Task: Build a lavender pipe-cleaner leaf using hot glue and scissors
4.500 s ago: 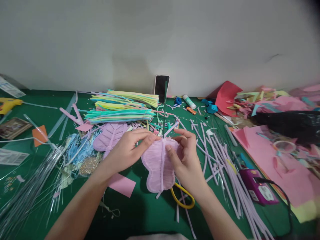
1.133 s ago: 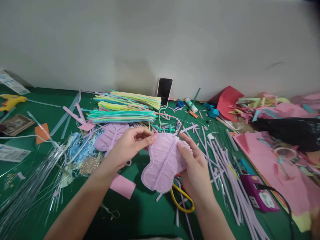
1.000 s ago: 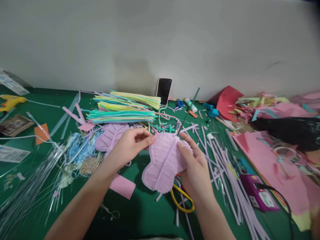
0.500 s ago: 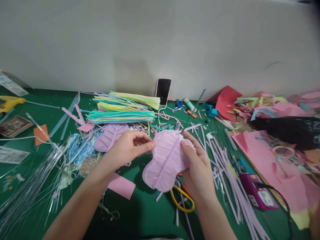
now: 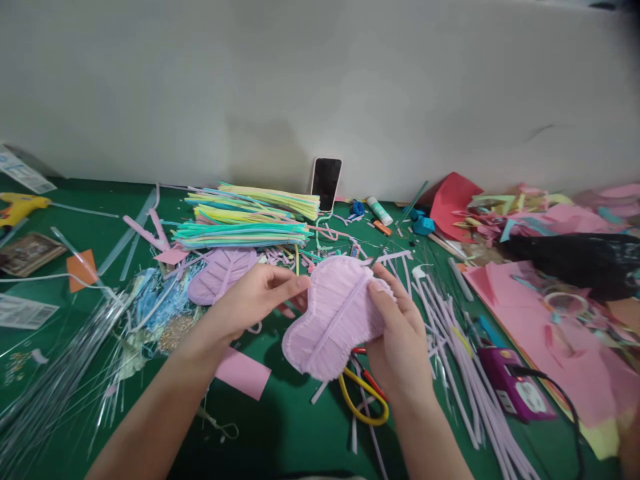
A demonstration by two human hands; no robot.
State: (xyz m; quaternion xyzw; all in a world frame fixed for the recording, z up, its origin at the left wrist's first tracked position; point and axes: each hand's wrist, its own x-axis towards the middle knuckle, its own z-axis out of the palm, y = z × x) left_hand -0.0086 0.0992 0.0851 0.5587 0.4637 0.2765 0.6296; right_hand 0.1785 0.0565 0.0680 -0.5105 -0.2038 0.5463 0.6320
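A lilac leaf-shaped piece, apparently built from fuzzy pipe cleaners with a raised midrib, is held up above the green table. My right hand grips its right side, thumb on the front and fingers behind. At the upper left edge, my left hand pinches the rim between thumb and forefinger. A thin green wire slants up to the right beyond the piece; its lower end is hard to make out. Behind my left hand lies a second purple leaf. Yellow-and-red-handled scissors lie below the piece, partly covered.
Bundled pipe cleaners and a leaning phone stand near the wall. Loose lilac pipe cleaners and a purple corded device lie right. Wire stems and a yellow glue gun are left; pink paper covers the far right.
The leaf-shaped piece has tilted clockwise, its lower end shifting slightly left. The green wire now leans further right. My right hand has moved a little to the right.
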